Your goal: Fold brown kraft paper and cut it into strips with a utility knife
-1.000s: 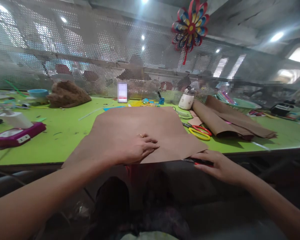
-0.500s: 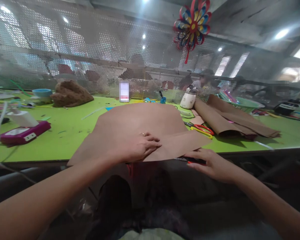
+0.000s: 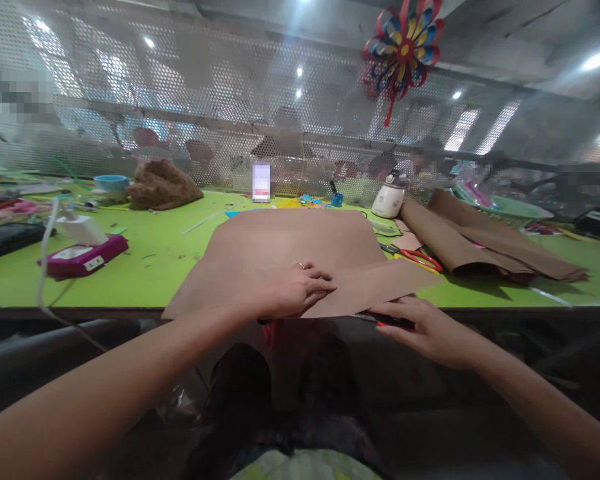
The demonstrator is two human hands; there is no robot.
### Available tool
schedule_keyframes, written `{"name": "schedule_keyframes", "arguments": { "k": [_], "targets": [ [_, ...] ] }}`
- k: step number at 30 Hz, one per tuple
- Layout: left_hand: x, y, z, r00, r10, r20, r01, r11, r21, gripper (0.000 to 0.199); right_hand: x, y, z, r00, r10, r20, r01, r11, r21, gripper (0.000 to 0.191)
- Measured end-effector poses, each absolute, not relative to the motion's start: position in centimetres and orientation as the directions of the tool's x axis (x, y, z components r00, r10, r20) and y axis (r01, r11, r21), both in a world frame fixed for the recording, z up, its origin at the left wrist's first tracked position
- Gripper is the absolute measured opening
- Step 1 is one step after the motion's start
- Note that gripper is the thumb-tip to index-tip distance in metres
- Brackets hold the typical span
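A large sheet of brown paper [image 3: 275, 243] lies over the front of the green table, its near edge reaching the table's edge. My left hand [image 3: 300, 291] rests flat on it near that edge, fingers stretched out and pointing right. Beside the sheet's near right edge, my right hand [image 3: 417, 323] is closed around a black and red utility knife [image 3: 393, 321]. The metal blade points left and touches or sits just under the paper edge; which of the two I cannot tell.
Red and yellow scissors [image 3: 420, 259] lie right of the sheet, near folded brown paper [image 3: 480, 243] and a white bottle [image 3: 389, 199]. On the left are a purple power strip [image 3: 93, 257] with its cable, a brown bundle [image 3: 163, 185] and a blue bowl [image 3: 111, 183]. A phone [image 3: 261, 183] stands behind.
The view has swung slightly left, so the table and its things sit further right in the picture. Both hands keep nearly the same place on the paper.
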State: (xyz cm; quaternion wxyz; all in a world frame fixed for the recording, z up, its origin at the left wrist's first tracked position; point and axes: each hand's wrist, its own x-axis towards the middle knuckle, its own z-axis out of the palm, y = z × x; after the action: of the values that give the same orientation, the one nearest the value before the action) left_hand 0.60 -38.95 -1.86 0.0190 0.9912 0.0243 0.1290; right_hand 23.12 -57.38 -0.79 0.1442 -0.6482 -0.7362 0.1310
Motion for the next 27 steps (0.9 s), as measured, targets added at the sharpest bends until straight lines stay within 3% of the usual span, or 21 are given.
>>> {"name": "schedule_keyframes", "arguments": {
  "k": [27],
  "targets": [
    [0.6, -39.4, -1.9, 0.974, 0.075, 0.215, 0.072, -0.997, 0.020, 0.038, 18.3, -55.7, -0.9, -0.244, 0.962, 0.120, 0.866, 0.272, -0.419, 0.035]
  ]
}}
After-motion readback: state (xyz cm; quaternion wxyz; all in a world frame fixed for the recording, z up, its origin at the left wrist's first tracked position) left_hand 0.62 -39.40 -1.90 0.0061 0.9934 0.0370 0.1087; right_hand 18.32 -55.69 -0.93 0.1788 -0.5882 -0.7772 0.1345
